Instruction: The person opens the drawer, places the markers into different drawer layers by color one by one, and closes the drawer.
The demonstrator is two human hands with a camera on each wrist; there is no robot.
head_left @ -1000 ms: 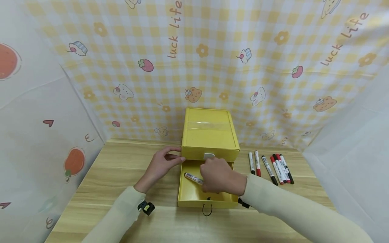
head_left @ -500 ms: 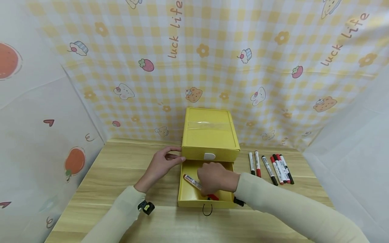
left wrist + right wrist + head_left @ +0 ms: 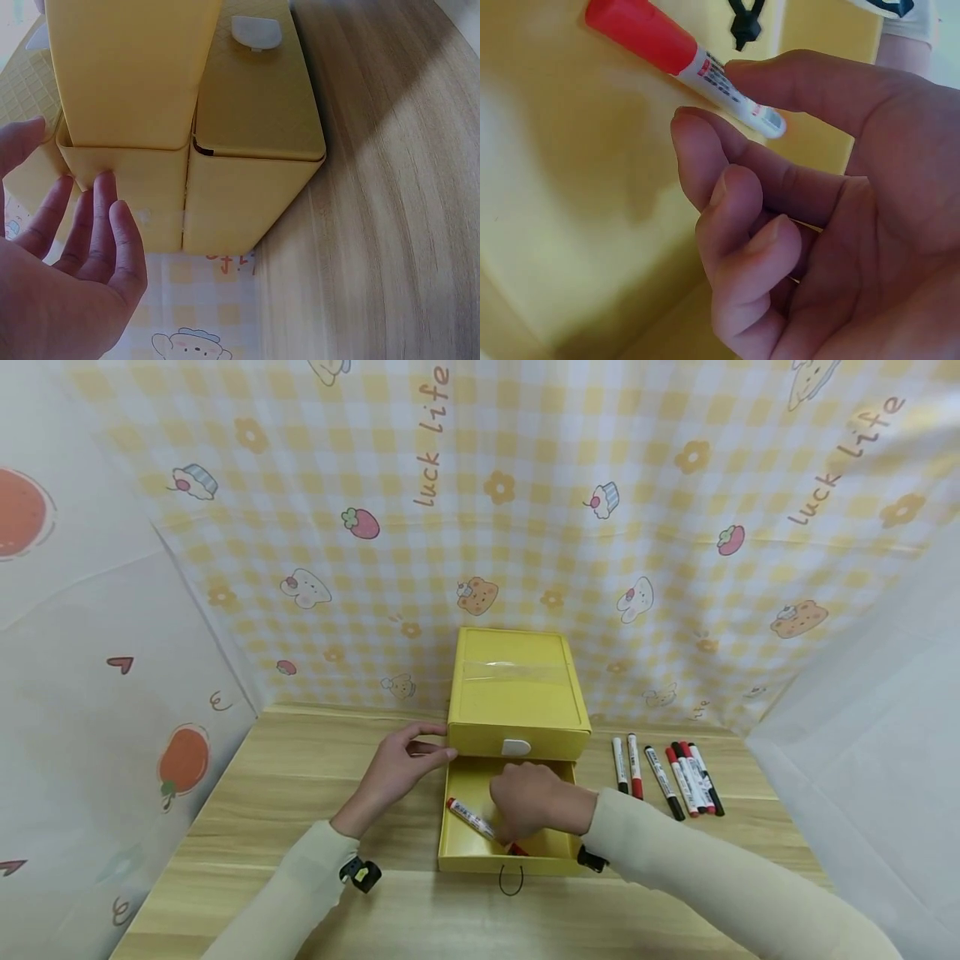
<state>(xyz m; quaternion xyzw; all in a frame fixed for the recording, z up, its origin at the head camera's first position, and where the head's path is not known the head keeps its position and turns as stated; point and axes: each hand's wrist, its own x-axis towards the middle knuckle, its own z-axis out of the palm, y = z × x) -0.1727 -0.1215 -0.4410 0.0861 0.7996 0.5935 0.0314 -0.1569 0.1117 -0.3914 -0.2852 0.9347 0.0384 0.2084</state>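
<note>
A yellow two-drawer box [image 3: 517,685] stands against the cloth, its lower drawer [image 3: 457,843] pulled out. On the drawer floor lies a whiteboard marker [image 3: 649,37] with a red cap and white body. My right hand [image 3: 528,797] is low inside the drawer, right by it. In the right wrist view the thumb passes over the marker, while a gap separates thumb from index finger; the other fingers curl loosely around nothing. My left hand [image 3: 397,768] rests fingertips against the box's left side, with the thumb near the front corner, fingers slightly bent.
Right of the box, several markers [image 3: 663,781] with red or black caps lie on the wooden table [image 3: 315,777]. A white tab [image 3: 516,747] sits on the upper drawer, and a black cord loop [image 3: 512,881] hangs from the lower drawer's front.
The right hand, which held the marker over the drawer, has lowered slightly toward its front. The marker has shifted down and left, and the fingers now stand apart from it. The left hand stays put.
</note>
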